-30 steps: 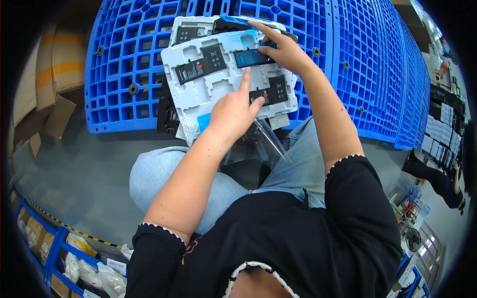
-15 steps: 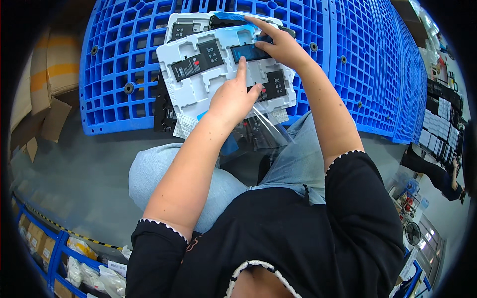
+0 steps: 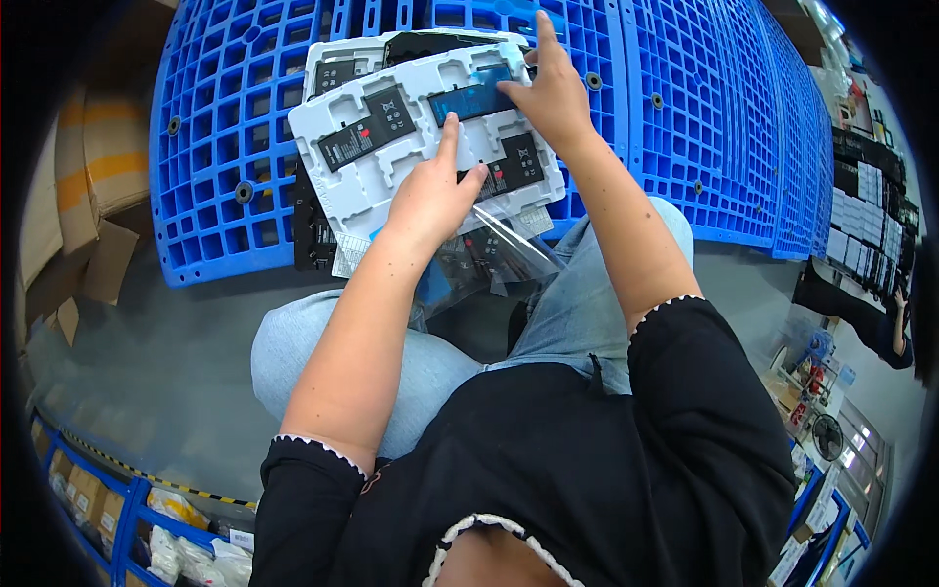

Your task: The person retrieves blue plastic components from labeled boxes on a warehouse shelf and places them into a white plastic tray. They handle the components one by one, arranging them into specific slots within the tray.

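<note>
A white moulded tray (image 3: 391, 186) holds several flat black phone batteries. One battery (image 3: 367, 137) sits at its left, another (image 3: 514, 166) at its lower right. A battery with a blue film-like surface (image 3: 469, 101) is at the upper middle. My left hand (image 3: 430, 201) reaches in from below; its straight index fingertip touches that battery's lower edge, and its thumb is by the lower right one. My right hand (image 3: 556, 103) is at the battery's right end, index finger stretched away and thumb near the battery. Blue film (image 3: 499, 18) shows beside the index fingertip; whether the hand touches it is unclear.
Blue plastic pallets (image 3: 220, 147) stand beneath the trays. A second tray (image 3: 328, 54) with dark parts lies under the first. Clear plastic wrap (image 3: 518, 249) hangs over the near edge, above my knees. Cardboard boxes (image 3: 112, 147) are at left; a person (image 3: 851, 313) is far right.
The tray appears shifted slightly left in view. My right index finger now points farther away, and the blue film has moved from the tray's upper edge to beyond it. My left hand keeps its pose.
</note>
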A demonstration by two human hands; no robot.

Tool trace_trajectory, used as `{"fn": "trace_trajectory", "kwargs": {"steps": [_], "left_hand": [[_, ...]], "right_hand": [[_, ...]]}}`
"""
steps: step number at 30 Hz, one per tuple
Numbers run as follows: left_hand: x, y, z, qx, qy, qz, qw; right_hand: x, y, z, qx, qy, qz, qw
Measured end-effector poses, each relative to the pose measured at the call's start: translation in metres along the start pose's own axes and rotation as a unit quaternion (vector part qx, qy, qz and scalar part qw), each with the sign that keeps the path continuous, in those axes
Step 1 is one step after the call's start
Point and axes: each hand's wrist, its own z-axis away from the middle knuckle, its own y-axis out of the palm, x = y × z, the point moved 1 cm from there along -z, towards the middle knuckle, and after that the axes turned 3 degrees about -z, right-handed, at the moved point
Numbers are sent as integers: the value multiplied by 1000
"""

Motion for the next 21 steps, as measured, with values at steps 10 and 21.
{"fn": "trace_trajectory", "kwargs": {"steps": [10,21], "left_hand": [[-11,-11,8,31,-33,30,999],[-38,-15,67,161,90,-79,980]], "right_hand": [[-42,-54,23,-110,151,-23,982],[13,-74,41,312,299,-207,878]]}}
